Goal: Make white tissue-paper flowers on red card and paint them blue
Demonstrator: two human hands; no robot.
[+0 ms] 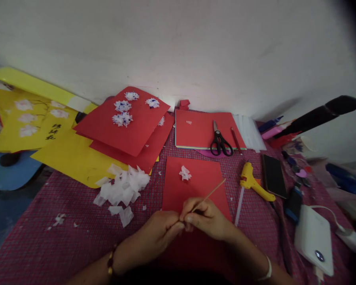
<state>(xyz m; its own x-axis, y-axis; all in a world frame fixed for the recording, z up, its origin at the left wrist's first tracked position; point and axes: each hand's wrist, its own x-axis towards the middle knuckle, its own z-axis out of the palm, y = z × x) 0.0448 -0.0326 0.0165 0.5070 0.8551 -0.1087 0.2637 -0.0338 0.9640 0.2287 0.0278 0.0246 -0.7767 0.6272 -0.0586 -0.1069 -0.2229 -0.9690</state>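
My right hand [206, 217] pinches a thin wooden stick [215, 189], which slants up to the right. Close against it, my left hand [163, 229] is closed with thumb and forefinger together at the stick's lower end. What lies between those fingers is hidden. Both hands are over the near part of a red paper sheet [170, 186]. On that sheet, just beyond my hands, sits a small white crumpled-paper flower [185, 173]. A loose pile of white tissue-paper pieces [124, 186] lies left of the sheet.
Scissors [220, 142] and a pencil [235, 139] rest on stacked red paper [192, 132]. To the right are a yellow glue gun [250, 182], a phone [273, 176] and a white power bank [313, 239]. Red card with flowers [127, 134] and yellow sheets [65, 158] are at left.
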